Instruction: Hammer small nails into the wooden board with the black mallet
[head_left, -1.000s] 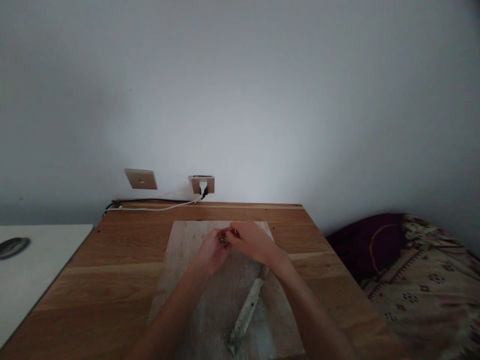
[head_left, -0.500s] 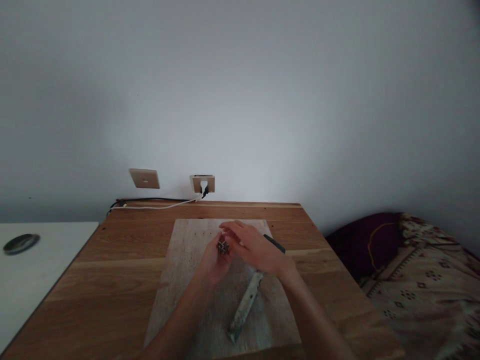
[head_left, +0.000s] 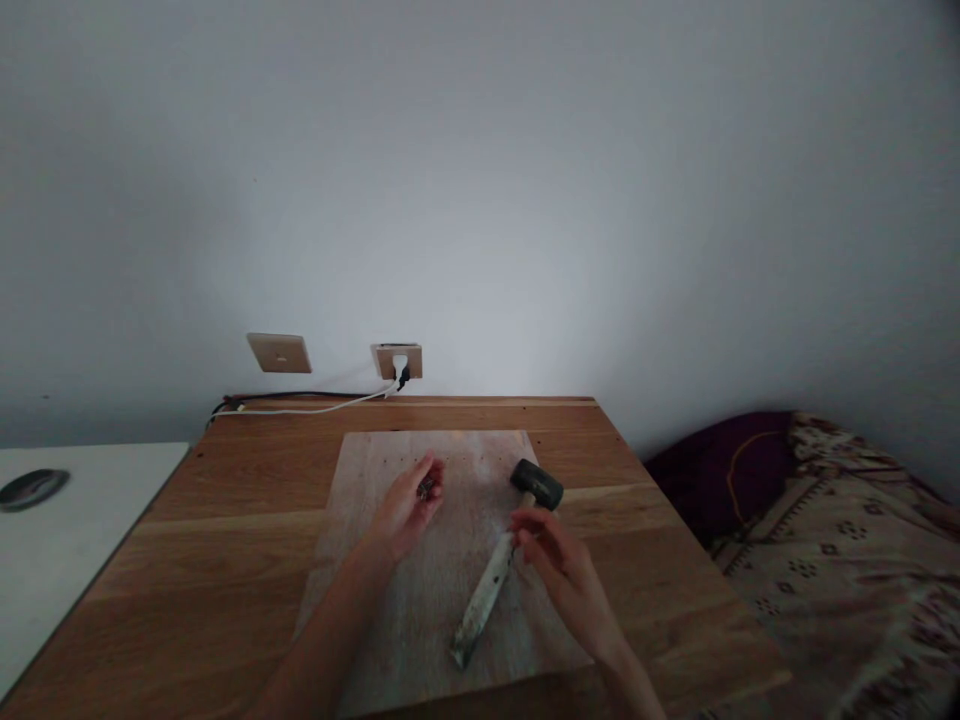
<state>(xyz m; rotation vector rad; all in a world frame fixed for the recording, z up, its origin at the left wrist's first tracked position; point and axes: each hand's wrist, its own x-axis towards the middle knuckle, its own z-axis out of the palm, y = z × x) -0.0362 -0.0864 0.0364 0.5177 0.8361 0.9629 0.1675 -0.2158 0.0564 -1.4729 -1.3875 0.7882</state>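
My left hand [head_left: 411,503] is above the left part of a pale wooden board [head_left: 390,600]. Its fingers are curled around a small bunch of thin metal pieces [head_left: 425,487], which look like nails; the fingers partly hide them. A mallet with a black head [head_left: 537,484] and a worn, whitish handle [head_left: 484,605] lies slanted on the board, its head near the upper right edge. Over the upper part of that handle is my right hand [head_left: 559,560], fingers bent and apart from the thumb. Whether it touches the handle is unclear. Small dark dots run along the board's far edge.
The board lies on a wooden table [head_left: 225,560] against a wall. A socket [head_left: 399,362] holds a plug, with white and black cables [head_left: 322,408] along the back. To the left stands a white surface [head_left: 97,560] with a dark oval object [head_left: 34,488]; patterned cloth [head_left: 817,580] is at right.
My hands have parted. The right hand has moved away from the left, down and right to the mallet handle. My left hand has shifted slightly left, still around the metal pieces. The mallet head now shows.
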